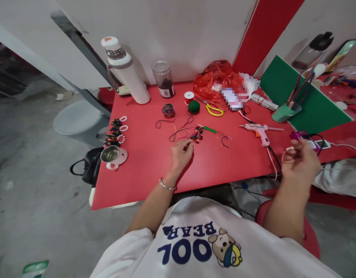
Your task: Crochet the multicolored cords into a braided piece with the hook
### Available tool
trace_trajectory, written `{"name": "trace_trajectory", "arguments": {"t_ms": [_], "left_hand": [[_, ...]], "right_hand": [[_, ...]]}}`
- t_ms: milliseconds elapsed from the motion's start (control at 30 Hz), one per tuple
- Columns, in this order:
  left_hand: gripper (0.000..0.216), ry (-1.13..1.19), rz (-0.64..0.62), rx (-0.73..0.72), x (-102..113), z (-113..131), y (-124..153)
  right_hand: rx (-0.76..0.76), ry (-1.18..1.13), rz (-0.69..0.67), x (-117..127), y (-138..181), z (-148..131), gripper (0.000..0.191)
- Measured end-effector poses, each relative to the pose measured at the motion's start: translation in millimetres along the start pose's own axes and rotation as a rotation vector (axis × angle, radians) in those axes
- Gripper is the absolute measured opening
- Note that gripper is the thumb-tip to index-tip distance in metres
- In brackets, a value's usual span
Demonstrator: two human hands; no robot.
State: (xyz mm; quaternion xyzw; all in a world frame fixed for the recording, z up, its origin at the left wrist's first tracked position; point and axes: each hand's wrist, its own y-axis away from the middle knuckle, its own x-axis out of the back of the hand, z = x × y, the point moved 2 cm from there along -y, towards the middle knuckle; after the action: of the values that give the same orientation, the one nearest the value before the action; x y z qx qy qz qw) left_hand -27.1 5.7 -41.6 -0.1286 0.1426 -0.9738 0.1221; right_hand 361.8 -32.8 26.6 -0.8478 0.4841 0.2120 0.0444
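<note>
Red surface [143, 166]: left hand [180, 152] fingers pinch loose cords [182, 135], beaded braid [197, 135] just beyond fingertips; right hand [301, 164] fingers curl round white cable [284, 151]. Risk: one-handed tug tangles cords, sheds beads.

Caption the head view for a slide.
Left hand pinches cords beside a beaded braid on a red table; right hand holds a white cable.

Left arm extended toward 1 o'clock, wrist straight. Left hand [181, 152] palm down, thumb and forefinger pinched together. Right forearm points to 12 o'clock; right hand [301, 164], at 3 o'clock of the left, raised, back to camera, fingers curled, grip hidden.
</note>
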Motion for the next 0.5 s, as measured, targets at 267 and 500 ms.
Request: {"name": "trace_trajectory", "arguments": {"t_ms": [267, 500], "left_hand": [[0.016, 0.023, 0.004, 0.023, -3.0, 2.5, 0.7], [0.014, -0.005, -0.069, 0.012, -5.5, 4.3, 3.4]], "right_hand": [[-0.081, -0.217, 0.103, 10.2, -22.0, -23.1, 0.053], [-0.081, -0.267, -0.091, -5.6, -24.8, -22.1, 0.087]]}}
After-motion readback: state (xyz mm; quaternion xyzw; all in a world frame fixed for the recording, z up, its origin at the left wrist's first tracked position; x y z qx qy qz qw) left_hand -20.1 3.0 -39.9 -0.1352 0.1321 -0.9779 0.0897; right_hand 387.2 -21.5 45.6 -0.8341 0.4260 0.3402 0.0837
